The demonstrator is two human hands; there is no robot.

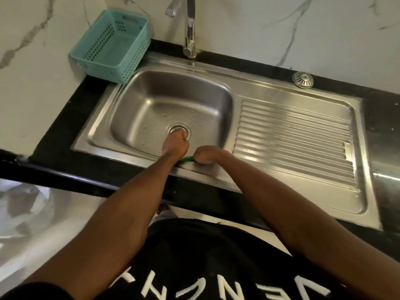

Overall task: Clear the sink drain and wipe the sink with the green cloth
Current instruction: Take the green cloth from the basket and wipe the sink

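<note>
A steel sink with a wet bowl is set in a black counter. My left hand reaches down into the bowl, fingers curled at the near edge of the round drain; whether it holds anything is hidden. My right hand rests closed on the sink's front rim. A thin strip of green cloth shows beside it, and most of the cloth is hidden under the hand. The drain strainer lies on the counter behind the ribbed drainboard.
A teal plastic basket stands at the sink's back left corner. The chrome faucet rises behind the bowl. The ribbed drainboard lies to the right. Marble walls surround the black counter.
</note>
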